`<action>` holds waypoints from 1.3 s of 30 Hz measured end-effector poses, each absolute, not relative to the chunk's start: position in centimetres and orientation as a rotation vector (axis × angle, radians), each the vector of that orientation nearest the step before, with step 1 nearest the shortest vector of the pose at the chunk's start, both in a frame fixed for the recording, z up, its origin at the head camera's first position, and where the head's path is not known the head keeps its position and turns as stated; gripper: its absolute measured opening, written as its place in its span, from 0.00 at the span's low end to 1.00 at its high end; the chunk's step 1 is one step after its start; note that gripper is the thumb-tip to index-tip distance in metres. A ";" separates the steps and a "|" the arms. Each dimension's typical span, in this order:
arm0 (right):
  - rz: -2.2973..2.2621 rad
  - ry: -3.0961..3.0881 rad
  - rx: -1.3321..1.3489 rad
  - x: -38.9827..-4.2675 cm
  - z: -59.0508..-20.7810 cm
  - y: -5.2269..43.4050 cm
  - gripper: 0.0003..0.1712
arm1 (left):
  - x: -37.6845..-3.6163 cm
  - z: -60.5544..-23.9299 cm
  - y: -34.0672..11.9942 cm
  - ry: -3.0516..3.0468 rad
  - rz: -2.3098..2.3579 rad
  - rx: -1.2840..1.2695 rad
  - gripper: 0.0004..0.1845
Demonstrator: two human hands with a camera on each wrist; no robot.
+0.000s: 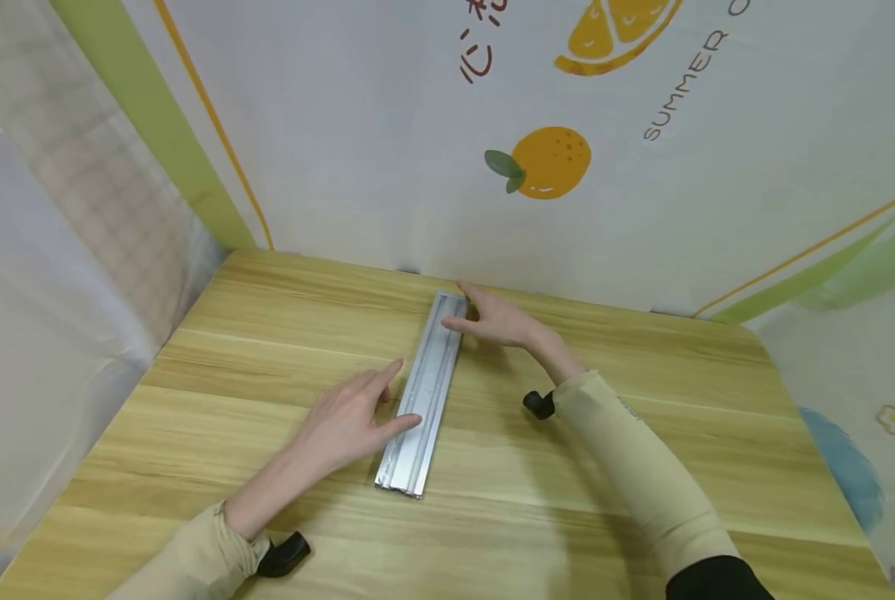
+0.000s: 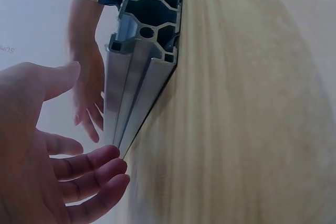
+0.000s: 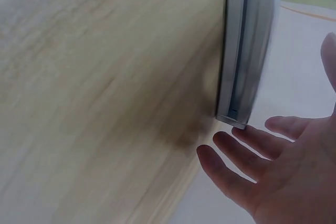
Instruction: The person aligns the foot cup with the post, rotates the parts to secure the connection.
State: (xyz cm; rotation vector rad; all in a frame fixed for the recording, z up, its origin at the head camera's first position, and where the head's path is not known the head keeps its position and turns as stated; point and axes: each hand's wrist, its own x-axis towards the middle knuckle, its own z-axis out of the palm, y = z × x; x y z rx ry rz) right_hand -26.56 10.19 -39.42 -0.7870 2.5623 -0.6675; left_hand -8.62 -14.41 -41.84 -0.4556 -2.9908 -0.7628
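A silver aluminium rail (image 1: 425,392) with grooved sides lies flat on the wooden table (image 1: 642,400), running from the back edge toward me. My left hand (image 1: 376,408) lies beside its near half with fingers straight, fingertips touching the rail's left side. My right hand (image 1: 485,321) is at the far end, straight fingers against the rail's right side. In the left wrist view the rail's hollow end (image 2: 147,19) faces the camera, and the left hand (image 2: 58,156) is spread beside it. The right wrist view shows the rail's end (image 3: 244,51) just above the spread right hand (image 3: 273,171).
A cloth backdrop (image 1: 552,158) printed with oranges stands right behind the table's back edge. White sheeting (image 1: 35,333) hangs on the left. Black wrist camera mounts (image 1: 539,404) sit at both beige sleeves. The table's right corner (image 1: 747,333) is rounded.
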 end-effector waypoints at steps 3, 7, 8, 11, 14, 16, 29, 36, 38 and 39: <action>-0.657 2.566 -0.772 -26.7 -39.7 10.1 0.56 | -8.7 -42.0 -14.3 -3.036 -0.769 -0.429 0.47; -0.621 2.579 -0.778 -26.9 -39.8 10.0 0.56 | -8.8 -42.3 -14.2 -3.083 -0.769 -0.412 0.47; -0.609 2.583 -0.783 -27.0 -39.8 9.9 0.56 | -8.9 -42.3 -14.1 -3.090 -0.769 -0.411 0.47; -0.573 2.606 -0.816 -27.2 -40.0 9.7 0.50 | -8.9 -42.5 -14.0 -3.087 -0.776 -0.424 0.45; -0.537 2.631 -0.834 -27.4 -40.3 9.5 0.41 | -8.9 -42.7 -13.8 -3.076 -0.795 -0.427 0.42; -0.514 2.644 -0.831 -27.5 -40.6 9.3 0.40 | -8.9 -42.7 -13.7 -3.069 -0.822 -0.426 0.39; -0.531 2.682 -0.770 -28.4 -41.4 8.7 0.54 | -9.2 -42.8 -13.2 -3.079 -0.998 -0.336 0.26; -0.599 2.665 -0.729 -28.5 -41.3 8.5 0.53 | -9.7 -42.6 -12.9 -3.108 -1.104 -0.274 0.20; -0.602 2.666 -0.720 -28.6 -41.3 8.4 0.54 | -9.9 -42.6 -12.9 -3.125 -1.128 -0.259 0.18; -0.605 2.664 -0.716 -28.6 -41.3 8.4 0.55 | -10.0 -42.5 -12.9 -3.131 -1.134 -0.251 0.17</action>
